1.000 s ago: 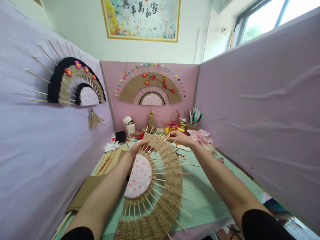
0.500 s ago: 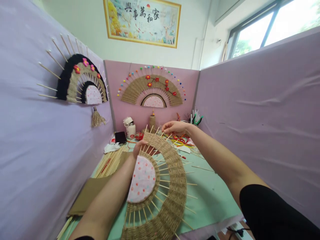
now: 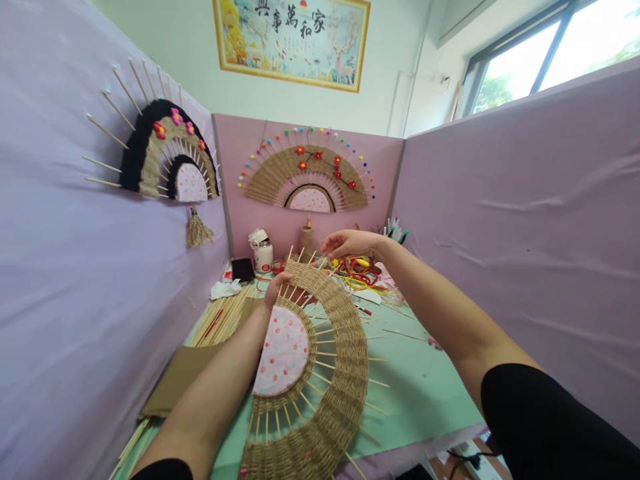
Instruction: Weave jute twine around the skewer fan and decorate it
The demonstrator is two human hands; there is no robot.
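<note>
A half-round woven fan (image 3: 351, 353) of tan cord on thin wooden sticks stands on edge before me, its pink-dotted half disc (image 3: 283, 351) facing left. My left hand (image 3: 278, 288) is closed around its upper end, the thumb in front and the other fingers behind the weave. Beyond the fan's upper rim is my right hand (image 3: 345, 244), fingers curled and pinched together close to the stick tips. Whatever those fingertips hold, if anything, is too small to make out. Bare stick ends poke out all along the outer edge.
Loose sticks (image 3: 223, 319) and a folded brown cloth (image 3: 183, 377) lie at left on the green table (image 3: 425, 400). Behind are a white bottle (image 3: 261, 251), a cord spool (image 3: 307, 241) and tangled coloured strands (image 3: 363, 270). Finished fans (image 3: 260, 183) hang on the partitions.
My right hand has shifted slightly up and left, away from the stick tips. The fan has moved a little to the left, still in my left hand. The view has shifted slightly.
</note>
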